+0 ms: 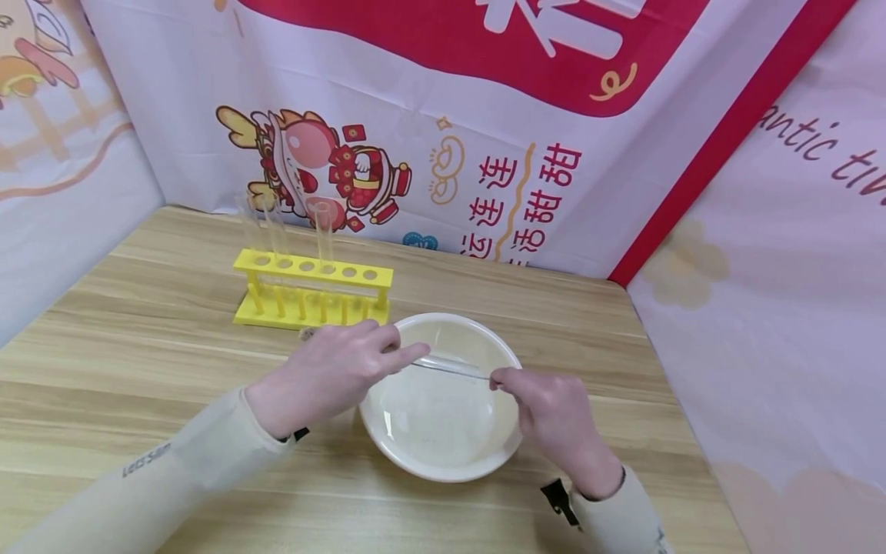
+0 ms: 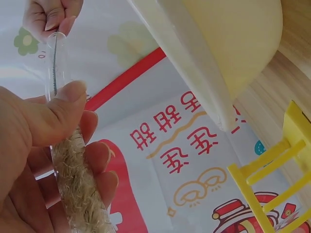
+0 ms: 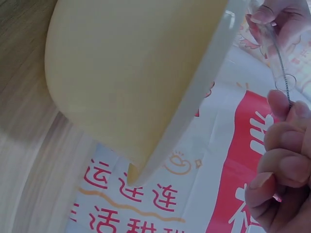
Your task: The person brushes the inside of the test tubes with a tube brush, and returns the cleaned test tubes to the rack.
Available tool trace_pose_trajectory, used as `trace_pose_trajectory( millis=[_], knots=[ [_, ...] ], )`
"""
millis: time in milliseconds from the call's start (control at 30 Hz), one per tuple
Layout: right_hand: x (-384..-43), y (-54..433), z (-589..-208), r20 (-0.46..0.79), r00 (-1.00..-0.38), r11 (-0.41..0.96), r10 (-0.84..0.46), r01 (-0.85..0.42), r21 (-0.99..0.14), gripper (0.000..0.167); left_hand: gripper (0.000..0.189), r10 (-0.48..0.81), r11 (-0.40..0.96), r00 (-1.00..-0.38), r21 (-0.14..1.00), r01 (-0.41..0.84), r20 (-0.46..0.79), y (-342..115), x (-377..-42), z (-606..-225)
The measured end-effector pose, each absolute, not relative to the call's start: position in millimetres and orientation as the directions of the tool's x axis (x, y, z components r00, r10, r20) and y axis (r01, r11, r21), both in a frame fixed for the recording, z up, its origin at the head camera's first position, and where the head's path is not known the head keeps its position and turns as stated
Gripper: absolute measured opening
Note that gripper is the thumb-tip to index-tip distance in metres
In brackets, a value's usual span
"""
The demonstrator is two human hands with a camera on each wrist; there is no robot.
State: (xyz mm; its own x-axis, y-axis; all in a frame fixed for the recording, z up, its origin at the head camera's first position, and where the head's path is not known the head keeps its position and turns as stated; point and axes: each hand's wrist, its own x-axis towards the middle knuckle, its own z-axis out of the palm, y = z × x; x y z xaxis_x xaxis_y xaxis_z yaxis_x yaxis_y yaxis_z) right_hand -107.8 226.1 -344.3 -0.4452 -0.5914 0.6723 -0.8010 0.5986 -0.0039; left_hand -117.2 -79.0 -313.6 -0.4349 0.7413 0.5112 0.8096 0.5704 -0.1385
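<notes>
Over a cream bowl (image 1: 443, 471), my left hand (image 1: 339, 368) grips a clear glass test tube (image 2: 50, 77), thumb on one side and curled fingers on the other. Inside the tube sits a test tube brush, its tan bristles (image 2: 77, 179) filling the part within the left palm. The brush's twisted wire handle (image 3: 283, 68) comes out of the tube's open mouth. My right hand (image 1: 554, 412) pinches that wire between thumb and forefinger, just beyond the mouth, with its other fingers curled in. In the head view the tube lies nearly level above the bowl.
A yellow test tube rack (image 1: 314, 267) stands behind my left hand, with three clear test tubes (image 1: 324, 231) upright in it. The wooden table (image 1: 554, 308) ends at a printed cloth backdrop (image 1: 415, 100) at the back and sides.
</notes>
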Motion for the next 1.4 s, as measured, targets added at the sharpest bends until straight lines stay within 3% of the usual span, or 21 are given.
trace_pose_trajectory(
  millis=[133,367,800,1033,1400],
  knots=[
    [-108,231,-342,0.667,-0.469,0.589,-0.579,-0.806,-0.055,0.033,0.050,0.737,0.583,-0.444,-0.148,0.799,0.510,-79,-118,-314],
    [-107,250,-339,0.578,-0.601,0.598,-0.552,-0.768,-0.228,0.019,0.046,0.717,0.601,-0.448,-0.149,0.785,0.535,-88,-123,-315],
    [-103,270,-332,0.414,-0.738,0.511,-0.533,-0.671,-0.538,0.028,0.047,0.714,0.607,-0.443,-0.162,0.778,0.543,-93,-126,-315],
    [-103,278,-331,0.336,-0.784,0.525,-0.522,-0.606,-0.598,0.030,0.052,0.717,0.614,-0.465,-0.154,0.774,0.519,-97,-126,-315],
    [-101,288,-330,0.284,-0.804,0.544,-0.523,-0.571,-0.615,0.029,0.055,0.718,0.613,-0.454,-0.171,0.771,0.529,-100,-126,-315]
  ],
)
